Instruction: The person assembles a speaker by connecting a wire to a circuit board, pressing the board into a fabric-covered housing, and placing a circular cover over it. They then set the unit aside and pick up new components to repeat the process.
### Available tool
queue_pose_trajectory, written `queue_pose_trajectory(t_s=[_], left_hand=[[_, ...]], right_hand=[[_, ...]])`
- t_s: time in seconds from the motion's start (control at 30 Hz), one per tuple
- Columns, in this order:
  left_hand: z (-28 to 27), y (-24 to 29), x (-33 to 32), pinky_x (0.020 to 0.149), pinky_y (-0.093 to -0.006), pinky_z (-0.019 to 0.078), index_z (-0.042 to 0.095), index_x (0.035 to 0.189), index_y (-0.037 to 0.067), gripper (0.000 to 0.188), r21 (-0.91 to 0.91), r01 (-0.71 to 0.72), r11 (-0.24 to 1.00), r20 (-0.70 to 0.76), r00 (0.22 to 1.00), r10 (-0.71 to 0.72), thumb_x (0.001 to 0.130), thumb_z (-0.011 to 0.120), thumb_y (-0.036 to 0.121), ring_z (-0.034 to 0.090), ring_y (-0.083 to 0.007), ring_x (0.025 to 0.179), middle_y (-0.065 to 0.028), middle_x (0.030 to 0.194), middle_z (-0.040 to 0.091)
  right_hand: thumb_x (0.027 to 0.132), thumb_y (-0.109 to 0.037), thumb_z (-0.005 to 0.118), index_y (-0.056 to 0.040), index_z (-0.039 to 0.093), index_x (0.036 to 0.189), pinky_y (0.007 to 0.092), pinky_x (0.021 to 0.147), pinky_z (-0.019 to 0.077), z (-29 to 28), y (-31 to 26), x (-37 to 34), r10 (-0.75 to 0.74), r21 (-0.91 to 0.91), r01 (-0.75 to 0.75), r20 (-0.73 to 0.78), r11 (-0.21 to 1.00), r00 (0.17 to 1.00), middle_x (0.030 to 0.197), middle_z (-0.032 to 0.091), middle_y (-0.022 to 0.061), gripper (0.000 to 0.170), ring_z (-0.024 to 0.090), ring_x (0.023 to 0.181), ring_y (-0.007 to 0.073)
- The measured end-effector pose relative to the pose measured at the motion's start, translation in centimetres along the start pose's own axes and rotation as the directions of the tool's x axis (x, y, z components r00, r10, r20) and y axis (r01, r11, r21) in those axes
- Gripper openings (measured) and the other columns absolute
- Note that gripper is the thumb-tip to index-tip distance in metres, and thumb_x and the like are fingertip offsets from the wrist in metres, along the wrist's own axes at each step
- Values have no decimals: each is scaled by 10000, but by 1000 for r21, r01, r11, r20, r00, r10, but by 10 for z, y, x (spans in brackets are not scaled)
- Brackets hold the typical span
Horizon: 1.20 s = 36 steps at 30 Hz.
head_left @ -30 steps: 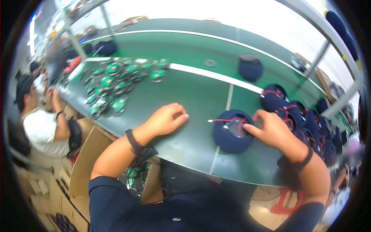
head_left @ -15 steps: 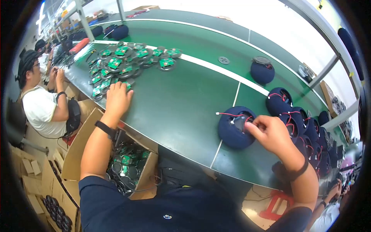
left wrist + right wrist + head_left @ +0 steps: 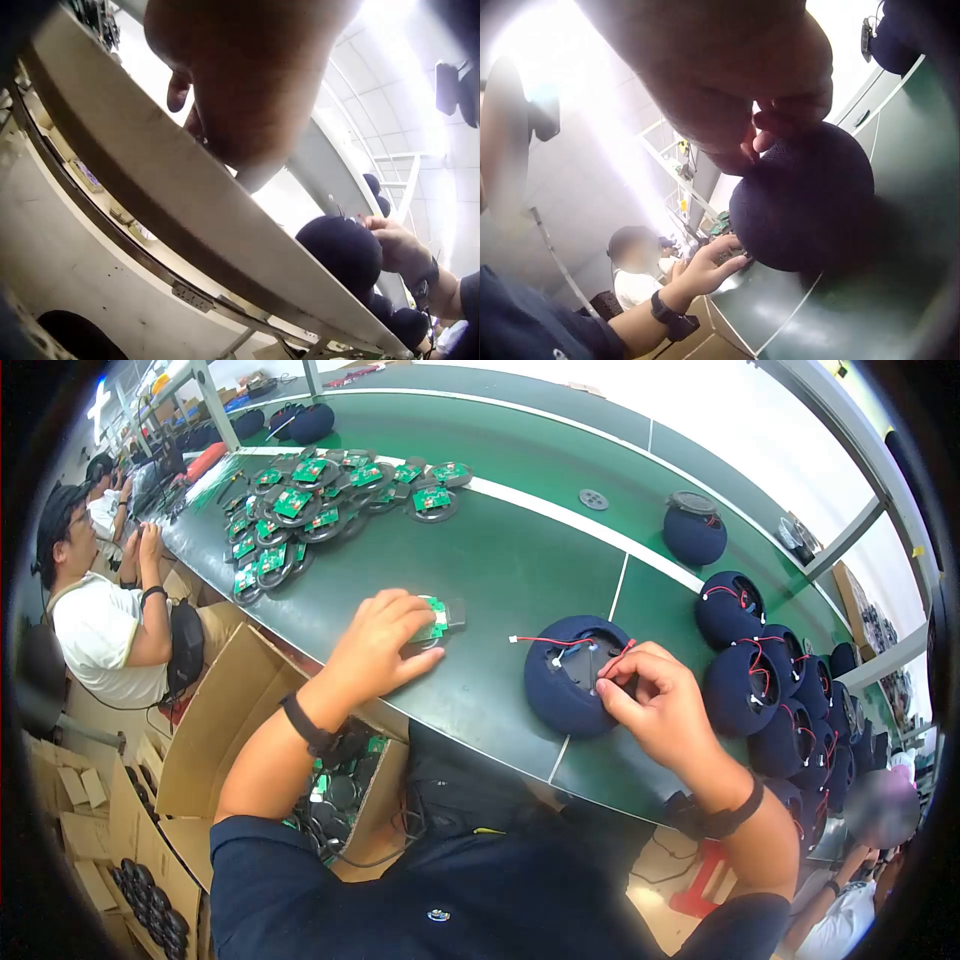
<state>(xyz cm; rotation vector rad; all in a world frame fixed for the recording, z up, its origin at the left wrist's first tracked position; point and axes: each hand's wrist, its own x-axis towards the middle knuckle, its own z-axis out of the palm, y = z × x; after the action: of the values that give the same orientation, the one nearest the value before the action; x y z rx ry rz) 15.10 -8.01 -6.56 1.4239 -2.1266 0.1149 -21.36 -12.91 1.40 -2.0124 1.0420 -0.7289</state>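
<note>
In the head view a navy round shell (image 3: 565, 690) rests on the green table, its opening up, with a dark inside and thin red wires. My right hand (image 3: 655, 705) is at the opening's right edge, thumb and fingers pinching the red wire (image 3: 620, 658). A white connector (image 3: 513, 639) on the wire's other end sticks out to the left. My left hand (image 3: 378, 645) grips a black round part with a green circuit board (image 3: 433, 618), left of the shell. The right wrist view shows the shell (image 3: 802, 199) under my right hand (image 3: 742, 82).
Many black discs with green boards (image 3: 322, 518) lie piled at the table's back left. Navy shells with red wires (image 3: 740, 690) crowd the right side. Another shell (image 3: 695, 535) and a grey disc (image 3: 593, 499) stand farther back. An open carton (image 3: 235, 730) is below the front edge.
My left hand went to the pile and came back toward the shell with a green-board part. My right hand stays at the shell, now pinching a red wire; the shell sits slightly farther left.
</note>
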Motion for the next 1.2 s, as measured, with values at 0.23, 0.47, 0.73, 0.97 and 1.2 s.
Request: queue_pose_trajectory(t_s=[0.23,0.47,0.73,0.97,1.2], left_hand=[[17,-16,3,1190,-496,355,592,1361,24,618,-155,317,936,-42,944,-327,860,794,323,434,-405,1443,-223,1464,538],[16,-6,5,1205,-504,344,546,1430,-1,664,12,322,947,53,945,-323,898,754,336,418,-424,1466,-220,1486,536],[17,-1,6,1208,-486,336,538,1444,0,652,46,349,936,62,934,-352,917,726,335,425,-414,1461,-220,1508,516],[14,0,7,1197,-471,350,536,1439,-10,652,45,349,936,76,933,-351,915,725,329,455,-407,1432,-220,1509,514],[20,-8,8,1184,-466,362,562,1400,21,616,97,297,950,67,950,-304,892,751,315,465,-415,1418,-209,1512,508]], right_hand=[[970,-177,760,9,717,967,223,638,411,17,10,13,-124,437,202,-202,876,972,1051,646,56,190,523,712,73],[886,-736,662,-74,625,963,228,575,323,8,19,10,-393,914,-100,265,392,881,846,556,62,667,383,640,70],[1006,-572,634,-82,563,870,239,550,307,0,27,12,-423,917,-107,278,385,862,762,501,26,514,373,620,79],[1094,-201,500,-63,528,901,249,611,410,-23,8,-3,81,759,-43,-14,649,997,867,551,65,239,497,657,107],[930,-409,749,-16,755,844,345,560,476,-11,-4,18,98,-111,-102,-39,989,994,612,619,67,403,614,565,192]])
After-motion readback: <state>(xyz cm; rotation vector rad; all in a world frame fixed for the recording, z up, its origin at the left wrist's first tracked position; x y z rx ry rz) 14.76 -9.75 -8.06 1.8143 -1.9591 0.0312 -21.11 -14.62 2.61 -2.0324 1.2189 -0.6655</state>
